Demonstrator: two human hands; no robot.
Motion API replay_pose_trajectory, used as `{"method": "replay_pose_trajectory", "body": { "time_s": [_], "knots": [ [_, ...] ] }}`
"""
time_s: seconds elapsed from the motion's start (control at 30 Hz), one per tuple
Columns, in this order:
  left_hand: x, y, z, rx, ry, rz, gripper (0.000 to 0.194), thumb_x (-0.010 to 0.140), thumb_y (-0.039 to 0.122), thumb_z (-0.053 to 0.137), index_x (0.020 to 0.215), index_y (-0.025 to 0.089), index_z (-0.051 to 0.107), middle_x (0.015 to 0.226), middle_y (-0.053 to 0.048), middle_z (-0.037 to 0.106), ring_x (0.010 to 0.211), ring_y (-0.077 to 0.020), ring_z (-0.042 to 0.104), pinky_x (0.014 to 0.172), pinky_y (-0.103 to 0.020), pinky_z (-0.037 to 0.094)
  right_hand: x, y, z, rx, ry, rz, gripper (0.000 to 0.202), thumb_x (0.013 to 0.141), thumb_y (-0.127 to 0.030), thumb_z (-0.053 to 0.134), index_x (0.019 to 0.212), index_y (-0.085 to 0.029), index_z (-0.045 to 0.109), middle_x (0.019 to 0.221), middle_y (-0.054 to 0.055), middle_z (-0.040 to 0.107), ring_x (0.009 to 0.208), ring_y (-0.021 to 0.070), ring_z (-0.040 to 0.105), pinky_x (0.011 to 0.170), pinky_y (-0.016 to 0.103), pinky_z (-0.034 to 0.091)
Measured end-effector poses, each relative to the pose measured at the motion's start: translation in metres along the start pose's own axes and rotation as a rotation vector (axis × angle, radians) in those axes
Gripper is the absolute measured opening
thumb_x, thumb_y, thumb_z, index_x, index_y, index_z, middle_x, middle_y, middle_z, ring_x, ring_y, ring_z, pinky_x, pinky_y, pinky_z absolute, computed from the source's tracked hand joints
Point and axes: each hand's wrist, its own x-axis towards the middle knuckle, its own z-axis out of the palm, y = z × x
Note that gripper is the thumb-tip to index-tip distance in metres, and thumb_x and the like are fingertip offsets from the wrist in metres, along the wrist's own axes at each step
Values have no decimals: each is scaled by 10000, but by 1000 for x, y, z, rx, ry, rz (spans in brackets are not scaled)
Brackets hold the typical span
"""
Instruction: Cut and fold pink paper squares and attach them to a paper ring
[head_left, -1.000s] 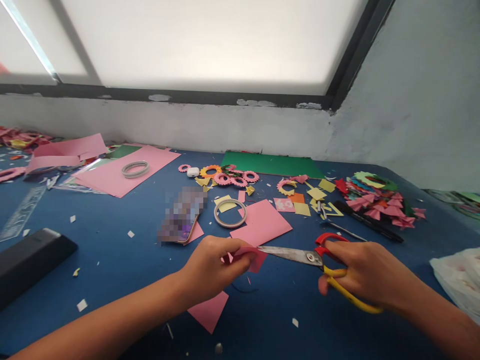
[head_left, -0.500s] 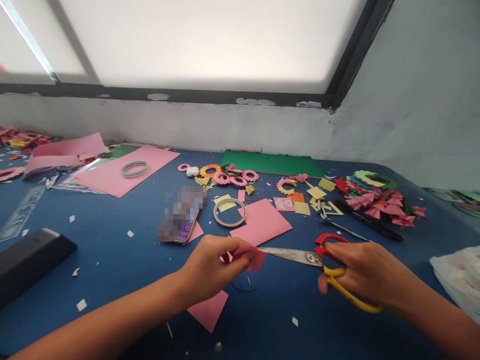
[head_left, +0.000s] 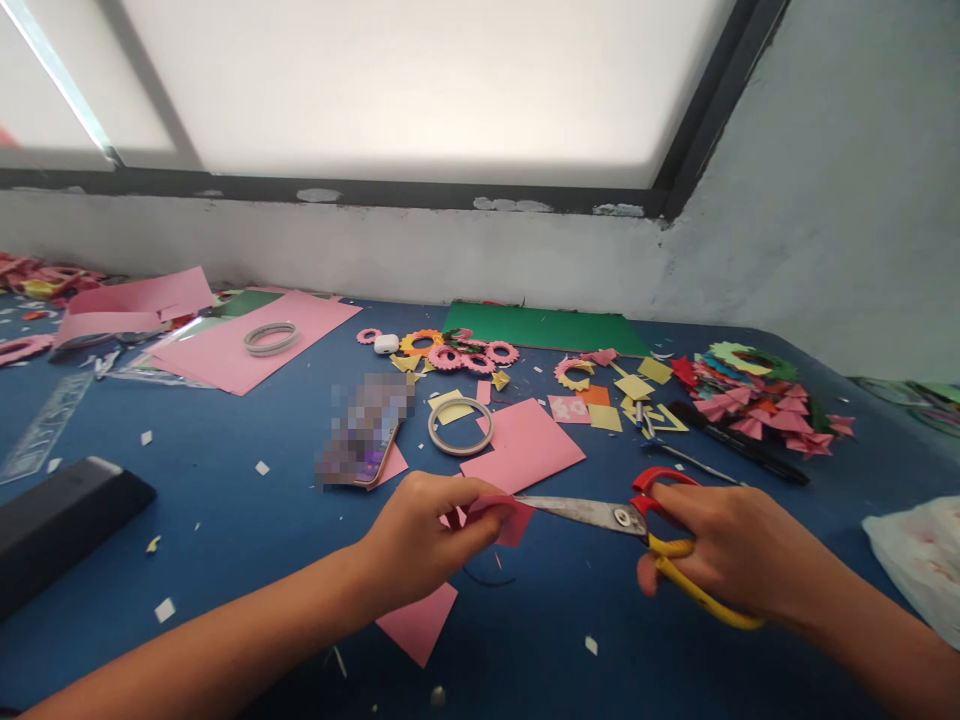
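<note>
Between thumb and fingers, my left hand pinches a small folded piece of pink paper. My right hand grips scissors by their red and yellow handles. The blades point left and their tips touch the paper at my left fingertips; the handles are spread somewhat apart. Just beyond my hands lies a larger pink sheet, with a roll of tape overlapping its corner. Below my left wrist a pink paper square rests on the blue table.
A phone lies left of the tape, and a black case-like object at the left. Cut paper rings and a green sheet are at the back. Folded paper pieces, a black pen and a plastic bag are right.
Almost nothing differs. Both hands, the pink paper and the scissors hold the same position, with only a very slight shift of the whole view.
</note>
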Motion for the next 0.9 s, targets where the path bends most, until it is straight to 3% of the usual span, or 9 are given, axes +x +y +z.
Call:
{"method": "replay_pose_trajectory", "body": {
  "time_s": [0.5,0.9],
  "knots": [
    [-4,1,2,24,-16,62,198,794,87,521,834,156,703,696,-8,695,592,-87,580,561,-158,439,0,-1,-1,-77,124,-94,572,799,-718,281,633,-210,486,447,9,569,375,205,595,348,289,378],
    [-5,1,3,1,-31,44,218,790,85,505,842,152,706,711,-18,709,604,-97,604,562,-165,450,2,-2,-3,-36,119,-141,518,826,-650,358,578,-213,485,408,-2,537,339,183,563,352,275,332]
  ]
}}
